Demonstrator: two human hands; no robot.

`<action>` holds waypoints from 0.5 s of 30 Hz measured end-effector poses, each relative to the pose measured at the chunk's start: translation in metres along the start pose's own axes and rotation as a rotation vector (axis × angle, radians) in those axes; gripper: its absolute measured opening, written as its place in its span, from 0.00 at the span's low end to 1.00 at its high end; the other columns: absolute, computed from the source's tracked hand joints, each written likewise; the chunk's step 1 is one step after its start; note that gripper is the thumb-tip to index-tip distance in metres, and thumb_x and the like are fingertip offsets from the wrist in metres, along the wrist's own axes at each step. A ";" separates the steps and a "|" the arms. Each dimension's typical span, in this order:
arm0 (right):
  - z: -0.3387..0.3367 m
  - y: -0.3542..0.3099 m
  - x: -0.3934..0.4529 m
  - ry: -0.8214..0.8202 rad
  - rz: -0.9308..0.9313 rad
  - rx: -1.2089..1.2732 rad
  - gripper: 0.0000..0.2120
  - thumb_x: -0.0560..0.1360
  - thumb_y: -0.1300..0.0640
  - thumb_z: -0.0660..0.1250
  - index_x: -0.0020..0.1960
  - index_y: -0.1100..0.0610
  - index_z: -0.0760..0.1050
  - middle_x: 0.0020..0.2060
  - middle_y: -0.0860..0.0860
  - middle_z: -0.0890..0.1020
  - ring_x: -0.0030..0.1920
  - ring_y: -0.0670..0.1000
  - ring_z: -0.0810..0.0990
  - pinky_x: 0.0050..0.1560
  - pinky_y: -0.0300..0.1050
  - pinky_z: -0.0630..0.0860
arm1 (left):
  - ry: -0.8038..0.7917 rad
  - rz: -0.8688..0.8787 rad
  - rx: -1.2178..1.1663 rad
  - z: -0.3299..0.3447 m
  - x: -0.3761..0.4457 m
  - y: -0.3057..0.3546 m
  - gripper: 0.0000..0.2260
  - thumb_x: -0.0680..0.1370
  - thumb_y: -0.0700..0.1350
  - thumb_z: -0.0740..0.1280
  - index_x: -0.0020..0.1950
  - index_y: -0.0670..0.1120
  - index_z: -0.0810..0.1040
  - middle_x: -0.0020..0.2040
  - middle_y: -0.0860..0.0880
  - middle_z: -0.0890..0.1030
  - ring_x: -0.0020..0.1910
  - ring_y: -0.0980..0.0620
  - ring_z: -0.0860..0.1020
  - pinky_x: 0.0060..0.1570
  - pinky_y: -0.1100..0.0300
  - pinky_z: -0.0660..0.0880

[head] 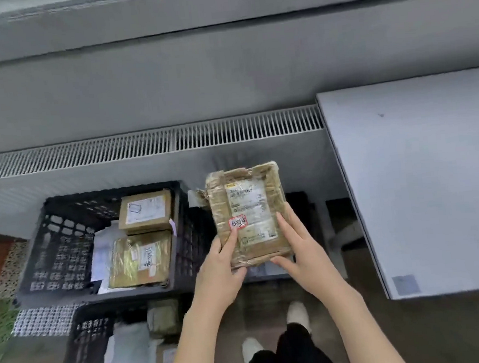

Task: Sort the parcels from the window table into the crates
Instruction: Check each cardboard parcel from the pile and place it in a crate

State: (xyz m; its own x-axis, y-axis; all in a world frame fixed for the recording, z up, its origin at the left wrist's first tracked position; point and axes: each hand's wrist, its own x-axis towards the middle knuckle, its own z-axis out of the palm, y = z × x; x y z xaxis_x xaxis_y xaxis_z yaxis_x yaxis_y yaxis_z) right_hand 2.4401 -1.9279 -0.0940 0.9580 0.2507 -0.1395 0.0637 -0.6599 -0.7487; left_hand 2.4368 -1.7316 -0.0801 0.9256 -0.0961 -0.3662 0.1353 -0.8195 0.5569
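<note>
A flat brown cardboard parcel [249, 209], wrapped in clear tape and bearing a white shipping label and a small red-edged sticker, is held up between both hands above a dark crate [301, 205] that is mostly hidden beneath it. My left hand [221, 267] grips its lower left corner, thumb on the sticker. My right hand [299, 248] holds the lower right edge, fingers lying up the parcel's side. To the left stands a black plastic crate [64, 240] holding two cardboard boxes [145, 209] and a gold foil parcel [139, 259]. The white window table [423, 179] is at the right.
Another black crate [87, 345] with grey and white mail bags stands at the lower left. A long radiator grille [148, 144] runs under the window sill behind the crates. My legs and white shoes [296, 312] are on the dark floor below.
</note>
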 end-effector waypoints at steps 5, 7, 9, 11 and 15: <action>0.049 0.080 0.016 -0.020 0.103 -0.054 0.43 0.77 0.56 0.68 0.75 0.45 0.37 0.73 0.33 0.35 0.73 0.36 0.50 0.64 0.25 0.57 | -0.157 -0.014 -0.059 0.079 0.056 -0.045 0.36 0.78 0.45 0.64 0.77 0.62 0.45 0.78 0.54 0.52 0.69 0.54 0.66 0.59 0.64 0.70; 0.071 0.118 0.032 -0.024 0.116 -0.075 0.44 0.77 0.56 0.68 0.74 0.45 0.36 0.73 0.33 0.35 0.73 0.36 0.48 0.61 0.19 0.51 | -0.178 0.007 -0.102 0.113 0.085 -0.065 0.36 0.77 0.43 0.64 0.77 0.60 0.47 0.77 0.56 0.54 0.68 0.56 0.66 0.60 0.64 0.69; 0.096 0.156 0.050 -0.041 0.122 -0.075 0.44 0.76 0.56 0.68 0.74 0.45 0.36 0.73 0.34 0.36 0.72 0.35 0.46 0.59 0.16 0.48 | -0.175 0.030 -0.115 0.148 0.114 -0.090 0.35 0.77 0.42 0.64 0.78 0.57 0.49 0.76 0.58 0.56 0.70 0.57 0.64 0.62 0.66 0.67; 0.124 0.196 0.068 -0.055 0.117 -0.072 0.44 0.76 0.55 0.70 0.75 0.45 0.38 0.74 0.35 0.38 0.73 0.35 0.46 0.63 0.18 0.48 | -0.164 0.047 -0.126 0.182 0.144 -0.117 0.32 0.78 0.43 0.64 0.78 0.54 0.53 0.75 0.57 0.58 0.71 0.57 0.63 0.62 0.68 0.65; 0.180 0.276 0.099 -0.109 0.119 -0.185 0.44 0.74 0.50 0.70 0.79 0.48 0.44 0.76 0.38 0.38 0.73 0.38 0.50 0.70 0.34 0.58 | -0.179 0.026 -0.176 0.255 0.201 -0.175 0.29 0.78 0.41 0.64 0.77 0.52 0.57 0.72 0.50 0.67 0.66 0.53 0.70 0.60 0.68 0.65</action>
State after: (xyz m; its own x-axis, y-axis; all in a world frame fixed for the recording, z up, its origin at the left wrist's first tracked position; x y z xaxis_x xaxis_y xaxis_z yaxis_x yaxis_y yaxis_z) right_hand 2.5021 -1.9578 -0.4308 0.9267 0.2317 -0.2958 0.0123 -0.8055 -0.5924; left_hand 2.5090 -1.7516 -0.4413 0.8543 -0.2270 -0.4677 0.1866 -0.7058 0.6833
